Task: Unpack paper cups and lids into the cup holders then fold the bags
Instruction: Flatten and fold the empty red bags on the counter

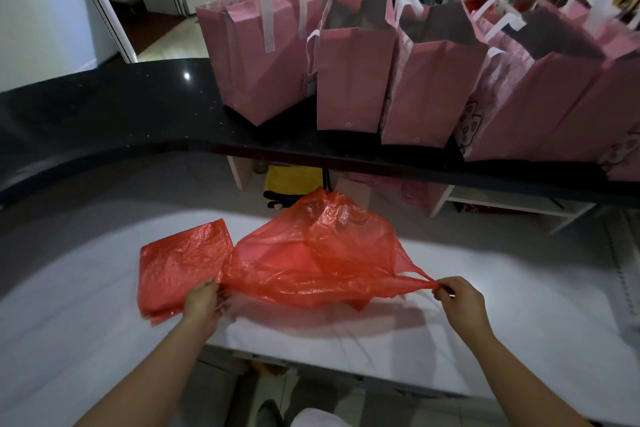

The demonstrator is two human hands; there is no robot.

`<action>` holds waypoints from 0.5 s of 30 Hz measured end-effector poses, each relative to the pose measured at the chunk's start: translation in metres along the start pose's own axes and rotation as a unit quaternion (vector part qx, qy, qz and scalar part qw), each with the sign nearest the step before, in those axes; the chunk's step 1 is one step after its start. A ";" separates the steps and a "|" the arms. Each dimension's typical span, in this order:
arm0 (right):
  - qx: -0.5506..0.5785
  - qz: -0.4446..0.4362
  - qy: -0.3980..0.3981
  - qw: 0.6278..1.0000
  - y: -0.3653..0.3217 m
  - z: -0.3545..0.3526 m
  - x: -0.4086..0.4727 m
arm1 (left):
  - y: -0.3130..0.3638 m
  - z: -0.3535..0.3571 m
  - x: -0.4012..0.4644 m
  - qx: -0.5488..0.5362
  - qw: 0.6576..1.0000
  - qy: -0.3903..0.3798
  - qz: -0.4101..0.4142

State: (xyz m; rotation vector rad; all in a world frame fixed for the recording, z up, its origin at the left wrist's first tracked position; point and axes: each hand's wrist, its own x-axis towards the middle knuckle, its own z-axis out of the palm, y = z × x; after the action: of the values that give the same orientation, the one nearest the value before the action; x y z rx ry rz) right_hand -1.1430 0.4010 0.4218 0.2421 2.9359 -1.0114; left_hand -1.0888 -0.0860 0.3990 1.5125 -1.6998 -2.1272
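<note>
A crumpled red plastic bag (311, 260) is stretched just above the white worktop (519, 305) between my hands. My left hand (202, 302) grips its left end. My right hand (462, 298) pinches the bag's twisted handles at the right end. A flat, folded red plastic bag (176, 263) lies on the worktop to the left, partly under my left hand. No cups, lids or cup holders are in view.
Several pink paper bags with white handles (263, 55) stand in a row on the raised black counter (104, 104) behind the worktop. Under the counter sit a yellow bag (291, 180) and white shelves (502, 201). The worktop's front edge runs just below my forearms.
</note>
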 end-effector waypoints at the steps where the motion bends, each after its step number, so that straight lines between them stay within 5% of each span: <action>1: 0.000 -0.002 0.000 1.000 -0.002 0.000 0.000 | 0.000 -0.001 -0.001 0.024 1.000 -0.011 0.011; 12: -0.011 -0.013 0.000 1.000 -0.009 -0.001 -0.003 | -0.001 -0.006 -0.002 0.183 0.972 -0.049 0.138; 15: -0.018 -0.018 0.002 1.000 -0.010 0.000 -0.004 | -0.002 -0.002 0.001 0.156 0.978 -0.054 0.127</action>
State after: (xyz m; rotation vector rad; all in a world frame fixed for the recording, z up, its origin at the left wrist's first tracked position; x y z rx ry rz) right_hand -1.1405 0.3925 0.4281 0.1918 2.9687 -0.9612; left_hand -1.0868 -0.0867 0.3968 1.1686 -2.2146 -1.9151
